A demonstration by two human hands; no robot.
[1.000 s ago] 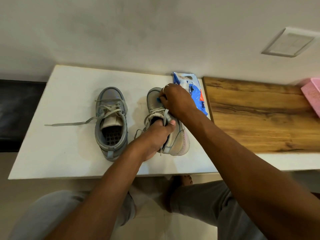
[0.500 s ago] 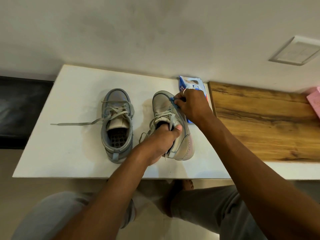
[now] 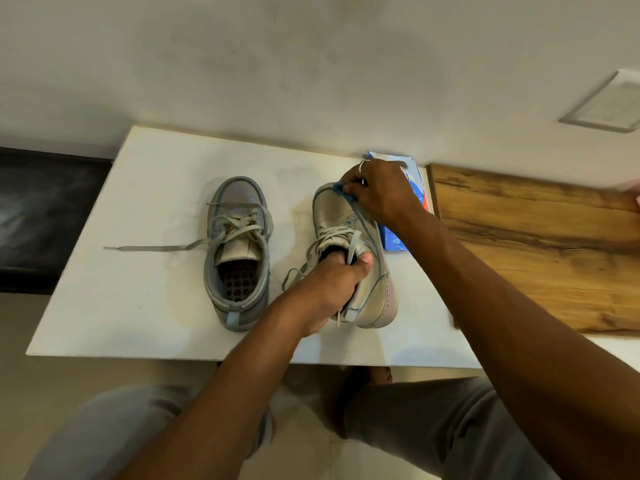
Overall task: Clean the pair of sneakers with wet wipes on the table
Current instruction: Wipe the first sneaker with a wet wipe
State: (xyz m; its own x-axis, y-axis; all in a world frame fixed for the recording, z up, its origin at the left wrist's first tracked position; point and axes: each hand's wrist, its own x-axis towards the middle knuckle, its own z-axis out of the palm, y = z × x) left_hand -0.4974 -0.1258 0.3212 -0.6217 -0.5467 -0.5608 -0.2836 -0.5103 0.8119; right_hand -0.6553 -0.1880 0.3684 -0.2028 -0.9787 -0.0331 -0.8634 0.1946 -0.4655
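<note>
While left hand (image 3: 332, 289) grips sneaker (image 3: 334, 211), wipe (image 3: 341, 188) slid toeward.

Left grip (image 3: 334, 289) had its fingers stuffed inside the tipped sneaker (image 3: 332, 213), thumb outside, on the white desk (image 3: 138, 271). Right grip (image 3: 379, 192) pinched a blue scrap (image 3: 337, 187) at its toe, wipes pack (image 3: 391, 237) just behind. Other sneaker (image 3: 237, 251) sat upright alongside, lace (image 3: 149, 248) trailing left.

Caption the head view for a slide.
Left hand grips a tilted sneaker; right hand pinches something blue at its toe.
</note>
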